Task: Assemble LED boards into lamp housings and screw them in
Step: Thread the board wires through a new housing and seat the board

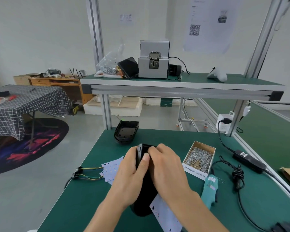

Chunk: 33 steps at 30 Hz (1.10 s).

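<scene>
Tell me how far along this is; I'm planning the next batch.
Nothing looks finished. Both hands, left and right, grip one black housing. A second housing lies open without a board. LED boards wait loose; the screw box and screwdriver lie untouched.

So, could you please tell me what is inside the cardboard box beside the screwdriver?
The box holds a heap of small silver screws, piled unevenly. Its bottom is covered by them, so anything beneath cannot be seen.

Black lamp housing (pixel 143 198) tilted on edge mid-bench, white LED board (pixel 164 213) under its near end.
</scene>
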### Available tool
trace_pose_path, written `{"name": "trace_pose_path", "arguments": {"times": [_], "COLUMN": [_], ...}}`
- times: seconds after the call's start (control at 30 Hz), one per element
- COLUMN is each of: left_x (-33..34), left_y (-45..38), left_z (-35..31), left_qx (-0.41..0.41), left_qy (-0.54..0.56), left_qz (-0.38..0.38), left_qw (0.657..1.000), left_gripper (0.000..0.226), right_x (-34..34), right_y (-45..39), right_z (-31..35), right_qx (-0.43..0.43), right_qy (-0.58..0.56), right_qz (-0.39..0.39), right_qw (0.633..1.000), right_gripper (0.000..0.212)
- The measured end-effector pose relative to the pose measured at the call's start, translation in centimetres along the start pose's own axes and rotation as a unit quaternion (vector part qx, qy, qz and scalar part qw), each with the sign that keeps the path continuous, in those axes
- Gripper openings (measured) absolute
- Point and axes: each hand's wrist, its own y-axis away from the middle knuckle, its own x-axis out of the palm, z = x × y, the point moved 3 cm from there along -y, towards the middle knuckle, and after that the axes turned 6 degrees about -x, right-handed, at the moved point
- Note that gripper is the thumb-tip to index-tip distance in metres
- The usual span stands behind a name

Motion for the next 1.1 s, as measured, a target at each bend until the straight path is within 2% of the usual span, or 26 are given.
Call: {"name": "trace_pose_path", "arguments": {"times": [0.07,0.13,0.27,0.4,0.57,0.63,0.73,0.93,1.0,1.1], "left_x": [0.1,0.3,0.8,1.4,0.8,0.9,1.4,2.4,2.6,2.7], "left_y": [0.0,0.1,0.3,0.5,0.1,0.2,0.5,0.5,0.5,0.3], "left_z": [0.1,0.1,0.2,0.1,-0.1,-0.2,-0.4,-0.1,-0.1,-0.4], "left_qx": [-0.007,-0.014,-0.010,-0.007,-0.006,0.000,0.004,0.008,0.012,0.016], "left_qy": [0.013,0.031,0.047,0.060,0.079,0.059,0.036,0.047,0.065,0.090], "left_qz": [0.002,0.006,0.013,0.012,-0.017,-0.010,-0.009,-0.020,-0.015,-0.018], "left_qw": [1.000,0.999,0.999,0.998,0.997,0.998,0.999,0.999,0.998,0.996], "left_gripper": [0.021,0.021,0.031,0.032,0.025,0.026,0.033,0.047,0.040,0.033], "right_x": [0.1,0.0,0.3,0.8,-0.1,-0.5,-0.3,-0.1,-0.3,-0.6], "right_y": [-0.2,-0.1,0.7,1.3,1.0,0.7,0.7,1.6,2.0,2.3], "right_z": [-0.4,-0.9,-1.7,-1.9,-1.6,-2.0,-1.7,-1.9,-1.5,-0.5], "right_qx": [0.011,0.034,0.119,0.177,0.081,0.068,0.075,0.184,0.170,0.101], "right_qy": [-0.017,-0.073,-0.207,-0.278,-0.237,-0.220,-0.190,-0.192,-0.162,-0.112], "right_qz": [0.003,-0.044,-0.134,-0.165,-0.096,-0.097,-0.102,-0.161,-0.165,-0.166], "right_qw": [1.000,0.996,0.962,0.930,0.963,0.968,0.974,0.951,0.958,0.974], "right_gripper": [0.013,0.015,0.006,0.004,0.025,0.025,0.018,0.006,0.008,0.013]}}
